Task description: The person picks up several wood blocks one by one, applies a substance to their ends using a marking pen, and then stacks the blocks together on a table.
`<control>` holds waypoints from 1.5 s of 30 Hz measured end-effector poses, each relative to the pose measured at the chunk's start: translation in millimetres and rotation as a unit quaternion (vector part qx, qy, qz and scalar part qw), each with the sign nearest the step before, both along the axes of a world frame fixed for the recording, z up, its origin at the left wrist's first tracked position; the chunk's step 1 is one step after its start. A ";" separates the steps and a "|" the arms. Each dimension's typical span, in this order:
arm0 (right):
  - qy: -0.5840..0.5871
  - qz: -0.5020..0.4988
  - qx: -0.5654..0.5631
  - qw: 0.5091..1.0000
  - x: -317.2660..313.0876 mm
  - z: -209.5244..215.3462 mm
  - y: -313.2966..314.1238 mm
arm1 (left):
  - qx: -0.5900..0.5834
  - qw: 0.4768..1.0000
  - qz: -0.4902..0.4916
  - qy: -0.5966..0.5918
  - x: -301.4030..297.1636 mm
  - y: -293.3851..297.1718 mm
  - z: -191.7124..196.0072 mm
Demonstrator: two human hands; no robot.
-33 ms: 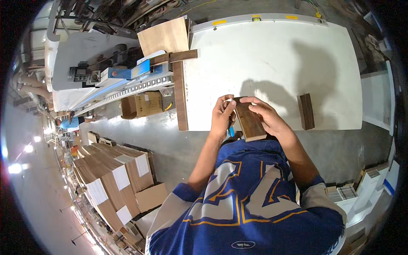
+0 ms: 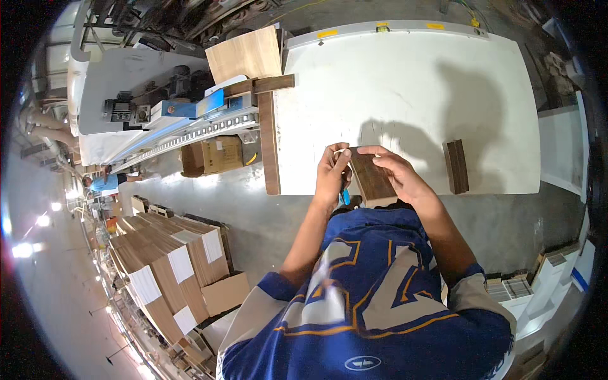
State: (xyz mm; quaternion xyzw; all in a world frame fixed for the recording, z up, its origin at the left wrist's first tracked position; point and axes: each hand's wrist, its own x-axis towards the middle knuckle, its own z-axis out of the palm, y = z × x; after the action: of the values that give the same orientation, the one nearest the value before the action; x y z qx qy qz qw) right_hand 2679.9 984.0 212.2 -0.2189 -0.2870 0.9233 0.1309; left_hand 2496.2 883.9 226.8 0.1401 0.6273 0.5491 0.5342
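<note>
In front of my waist, at the near edge of the white table, a short dark brown wood-grain board [image 2: 372, 179] stands out from my two hands, its pale cut end toward me. My right hand [image 2: 405, 177] grips its right side, with the index finger stretched over the far end. At the board's far left corner is my left hand [image 2: 332, 172], thumb and index finger bent close together. A small blue tool [image 2: 344, 196] is tucked in its curled fingers; its exact kind and working end are hidden. On the table to the right lies a stack of dark brown pieces [image 2: 455, 166].
The white table [image 2: 405, 82] carries a level [image 2: 382, 28] along its far edge. A brown strip [image 2: 268, 142] borders its left side, beside a machine with a metal rail [image 2: 190, 136]. A cardboard box [image 2: 218, 155] and stacked panels [image 2: 171, 253] stand left; another person [image 2: 101, 183] is farther off.
The board's near end has shifted up slightly between my hands. Both hands hold nearly the same place.
</note>
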 end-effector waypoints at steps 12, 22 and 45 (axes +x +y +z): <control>-0.168 0.014 0.147 0.975 32.0 -12.7 15.7 | 0.030 0.969 -0.080 0.232 40.4 -10.5 -13.8; -0.072 -0.148 0.170 0.972 40.2 -38.0 5.9 | -0.022 0.959 -0.133 0.249 71.3 -1.7 4.7; -0.144 0.023 0.304 0.941 104.0 -44.8 -16.4 | -0.035 0.814 -0.110 0.570 26.4 77.0 -2.3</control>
State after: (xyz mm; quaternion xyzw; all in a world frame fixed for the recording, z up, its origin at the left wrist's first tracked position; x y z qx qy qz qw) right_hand 2783.9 967.6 167.4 -0.2931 -0.5750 0.7531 0.1275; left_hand 2522.6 960.9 224.4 0.4770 0.8184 0.2869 0.1424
